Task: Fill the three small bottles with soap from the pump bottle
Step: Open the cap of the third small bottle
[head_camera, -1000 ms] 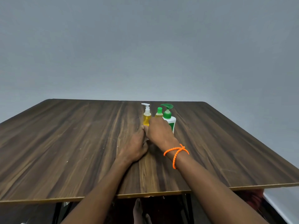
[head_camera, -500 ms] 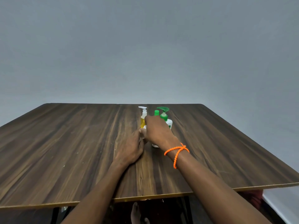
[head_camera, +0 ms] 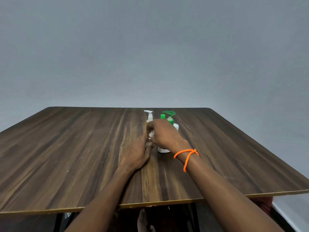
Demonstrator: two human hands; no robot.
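1. Dark wood grain covers the table (head_camera: 66, 156), which fills the lower half of the head view under a plain grey wall (head_camera: 150, 47).
2. The bottles stand in a tight cluster near the table's middle, at about 12 o'clock from the person.
3. The pump bottle (head_camera: 175, 127) is white with a green pump head; its body is mostly hidden behind the right hand, with a white base (head_camera: 163, 150) showing below the wrist (whether that base belongs to it or to another bottle cannot be told).
4. A yellow bottle (head_camera: 149, 118) with a white pump top stands at 10 o'clock from the right hand, just beside it.
5. A green cap (head_camera: 162, 116) pokes up between the yellow bottle and the pump bottle; its body is hidden.
6. The right hand (head_camera: 164, 135) arches over a small clear bottle (head_camera: 151, 135), fingers curled down around its top.
7. The left hand (head_camera: 136, 154) lies low on the table at 8 o'clock from the right hand, its fingertips at the foot of that small bottle; whether they pinch it or only touch it cannot be told.
8. An orange band (head_camera: 186, 155) circles the right wrist.
9. A foot (head_camera: 142, 221) shows below the table's near edge at 6 o'clock.
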